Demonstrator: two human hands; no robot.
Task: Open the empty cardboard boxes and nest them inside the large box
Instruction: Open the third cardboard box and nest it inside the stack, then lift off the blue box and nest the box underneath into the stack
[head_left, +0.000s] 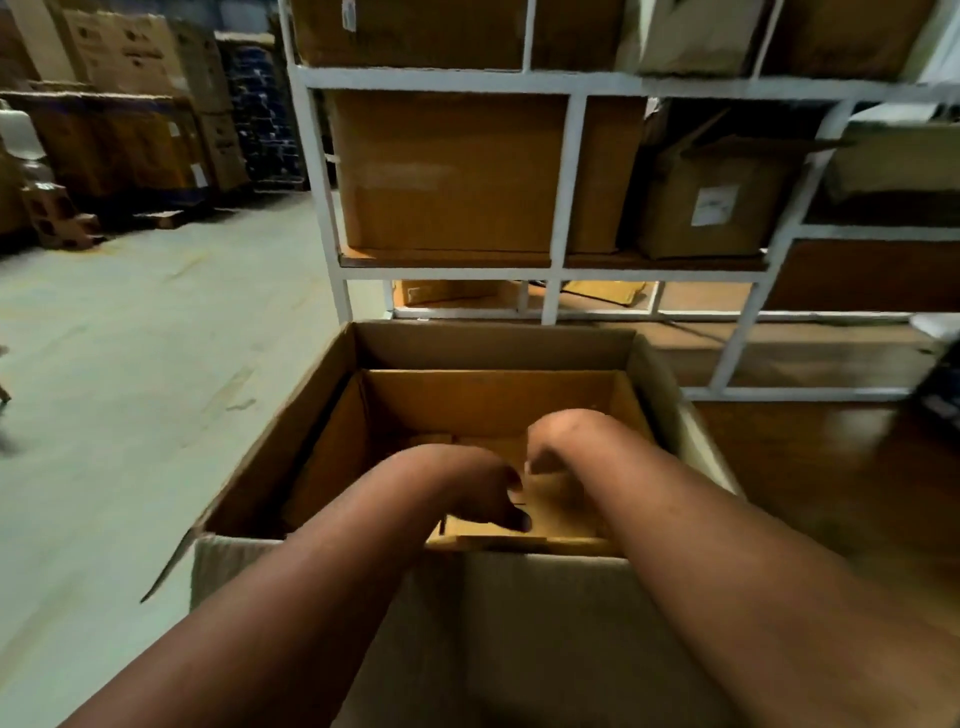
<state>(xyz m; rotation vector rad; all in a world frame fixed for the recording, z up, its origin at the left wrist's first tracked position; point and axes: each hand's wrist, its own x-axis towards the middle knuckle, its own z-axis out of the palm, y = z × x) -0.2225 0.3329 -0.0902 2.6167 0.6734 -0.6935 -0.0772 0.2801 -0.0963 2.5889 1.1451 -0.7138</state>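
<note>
The large open cardboard box (291, 431) stands on the floor in front of me. A smaller orange-brown box (483, 400) sits nested inside it, its top open. Both my forearms reach down into that inner box. My left hand (488, 488) is bent at the wrist, its fingers curled down onto a cardboard flap (550, 512) low in the inner box. My right hand (556, 441) is also bent downward, its fingers mostly hidden behind the wrist near the same flap. The picture is blurred, so the exact grip is unclear.
A white metal shelf rack (563, 182) loaded with brown cartons (447, 171) stands right behind the large box. More stacked cartons (130, 104) line the far left wall. Grey concrete floor (130, 338) stretches to the left. A wooden surface (810, 467) lies to the right.
</note>
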